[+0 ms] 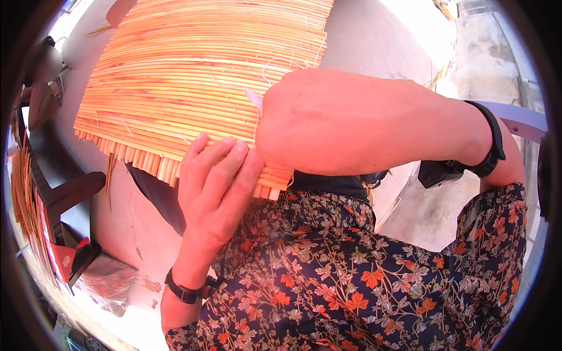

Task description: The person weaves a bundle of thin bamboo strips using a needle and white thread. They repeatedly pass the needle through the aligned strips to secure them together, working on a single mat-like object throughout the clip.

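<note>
A mat of pale reeds (193,70) bound side by side lies across my lap, its cut ends showing along the lower left edge. My left hand (216,187) grips its near edge, fingers stretched over the top reeds and the thumb hidden. Close beside those fingertips, my right hand (298,123) is closed at the mat's right side, its back hiding the fingers and whatever they hold. A thin white thread (256,126) runs down past the right hand, and a small pale tip (253,97) sticks out next to it. Another thread loop (266,69) curls above.
At the left sits another person (41,99) by dark wooden furniture (73,190). Loose reeds (29,193) stand at the far left, near a crumpled plastic sheet (108,284) on the floor. A pale purple curved bar (518,120) is behind my right forearm.
</note>
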